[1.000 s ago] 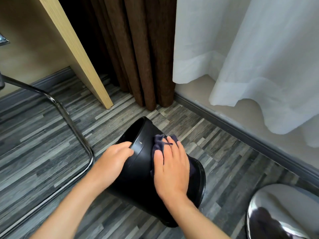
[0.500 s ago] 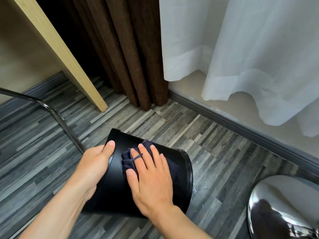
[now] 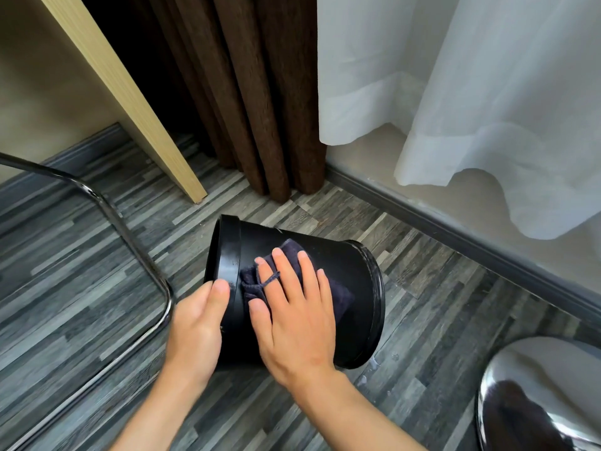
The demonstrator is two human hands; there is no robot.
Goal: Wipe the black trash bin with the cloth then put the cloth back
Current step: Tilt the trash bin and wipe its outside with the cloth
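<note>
The black trash bin [image 3: 344, 265] lies on its side on the grey wood-pattern floor, its rimmed mouth to the left and its base to the right. My left hand [image 3: 195, 323] grips the rim at the mouth, thumb on the band. A dark navy cloth [image 3: 292, 252] is spread on the bin's upper wall. My right hand [image 3: 292, 307] lies flat on that cloth with fingers spread, pressing it against the bin; a loop of the cloth's thread sits over one finger. Most of the cloth is hidden under the hand.
A chrome chair leg tube [image 3: 140, 242] curves along the floor just left of the bin. A light wooden panel [image 3: 130, 102] leans at the back left. Brown curtains [image 3: 253, 92] and white sheers [image 3: 455, 92] hang behind. A shiny chrome base [image 3: 540, 395] sits at the lower right.
The bin has been rolled from tilted with its opening facing up-left to lying flat on its side. My right hand with the cloth slid across the wall toward the rim.
</note>
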